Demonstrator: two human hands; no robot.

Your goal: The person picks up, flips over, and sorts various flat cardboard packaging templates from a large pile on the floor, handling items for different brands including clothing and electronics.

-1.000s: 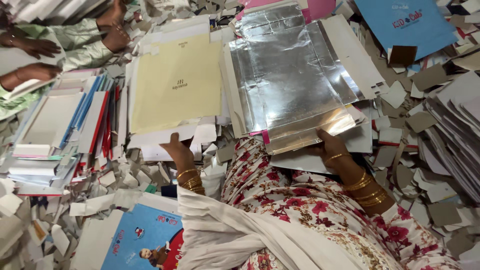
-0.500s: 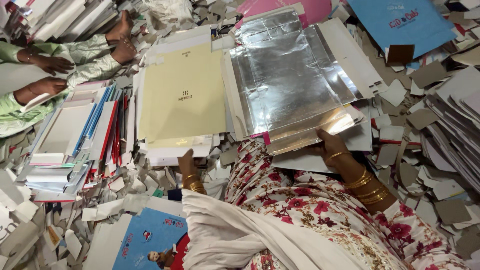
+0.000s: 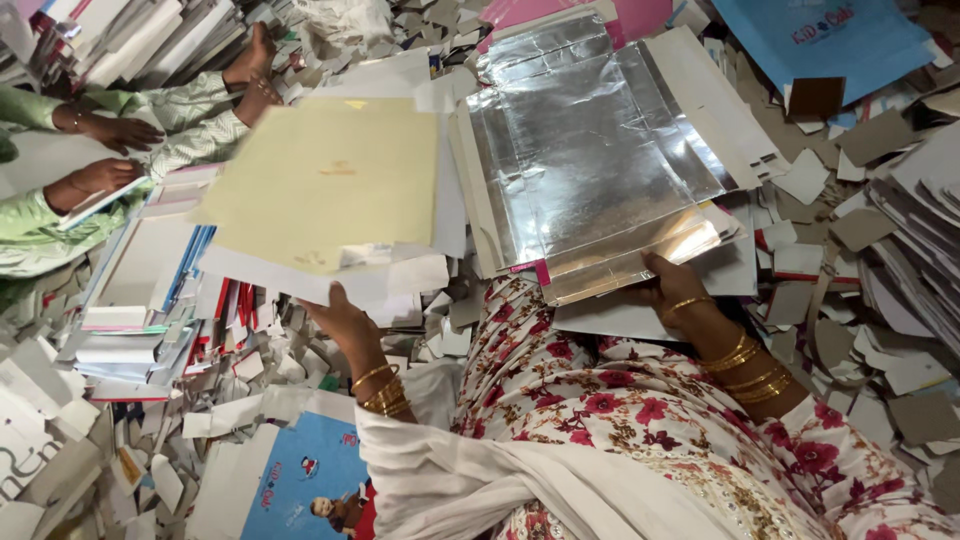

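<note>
Scraps of grey and white card litter the floor [image 3: 880, 330]. Left hand [image 3: 345, 320] reaches up, fingers gripping the near edge of a pale yellow flat card sheet [image 3: 320, 185] (lifted, tilted, blurred). Right hand [image 3: 675, 295], wrist bent, pinches the silver foil-lined flattened carton [image 3: 590, 160] at its near edge, above the lap.

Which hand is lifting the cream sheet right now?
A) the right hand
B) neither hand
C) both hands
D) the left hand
D: the left hand holds up the cream sheet by its near edge, while the right hand grips the silver foil board.
</note>
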